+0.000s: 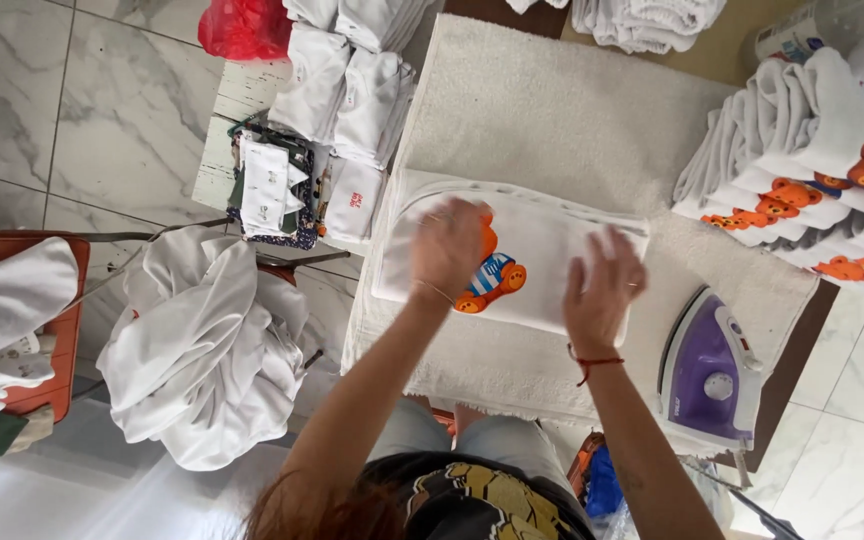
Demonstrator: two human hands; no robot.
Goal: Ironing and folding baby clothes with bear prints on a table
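A folded white shirt [537, 250] with an orange bear print lies on a cream towel-covered ironing table [552, 110]. My left hand [445, 245] presses flat on the shirt, partly covering the bear print. My right hand [604, 285], fingers spread, rests on the shirt's right part near its front edge. Neither hand grips anything. A purple and white iron [709, 370] sits on the table just right of my right hand.
A stack of folded white bear-print shirts [812, 190] stands at the right. More folded white garments [352, 80] lie at the back left. A heap of white clothes [207, 340] sits left of the table, beside a red crate [62, 330]. A red bag [244, 28] is at the top.
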